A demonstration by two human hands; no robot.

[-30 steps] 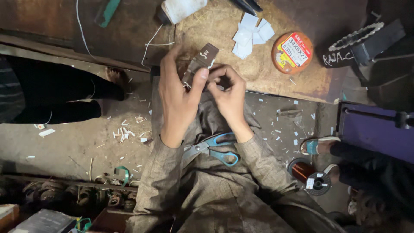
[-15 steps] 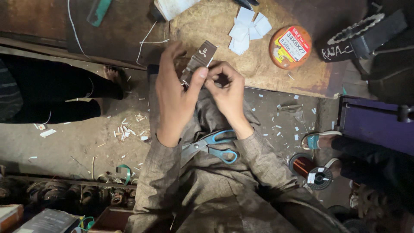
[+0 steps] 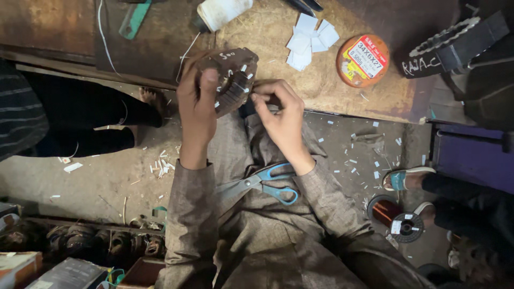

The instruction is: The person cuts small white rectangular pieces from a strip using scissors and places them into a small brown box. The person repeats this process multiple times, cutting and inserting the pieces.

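My left hand (image 3: 196,107) grips a dark round slotted metal core (image 3: 230,77) with white paper strips in its slots, held tilted above my lap. At the core's right edge my right hand (image 3: 279,115) has its fingertips pinched; whether they hold a small piece I cannot tell. A pair of blue-handled scissors (image 3: 262,183) lies on my lap between my forearms. A pile of white paper pieces (image 3: 310,40) rests on the wooden board (image 3: 278,75) just beyond my hands.
An orange round tin (image 3: 363,60) and a white thread spool (image 3: 222,12) sit on the board. A copper wire spool (image 3: 390,214) stands on the floor at right by another person's sandalled foot (image 3: 404,179). Another person's bare foot (image 3: 152,101) is at left. Paper scraps litter the floor.
The core has turned in my left hand, now showing its slotted face. My right hand has stayed pinched at its edge.
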